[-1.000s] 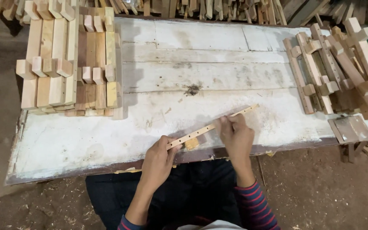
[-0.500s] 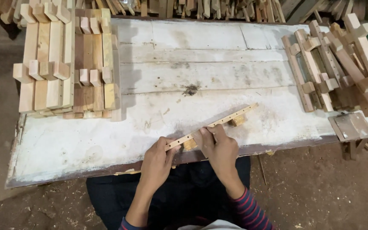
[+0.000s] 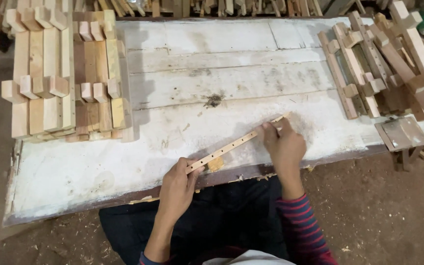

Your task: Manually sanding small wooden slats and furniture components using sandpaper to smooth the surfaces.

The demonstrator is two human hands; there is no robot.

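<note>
Right hand [image 3: 284, 147] had slid back out along the drilled strip [image 3: 236, 145] to its far end, fingers pinching it; left hand [image 3: 178, 182] gripped the near end, strip low over the bench [image 3: 222, 83] front.

A worn, white-painted workbench [image 3: 231, 73] fills the middle, its planks scuffed, with a dark stain [image 3: 214, 100] near the centre. On its left end sits a stack of pale notched wooden pieces [image 3: 62, 78]. On the right end lie more wooden assemblies [image 3: 384, 59], darker and loosely piled. Just beside them, a small grey metal plate [image 3: 402, 132] rests at the bench's corner. Sawdust-strewn dirt floor [image 3: 379, 216] lies below.
</note>
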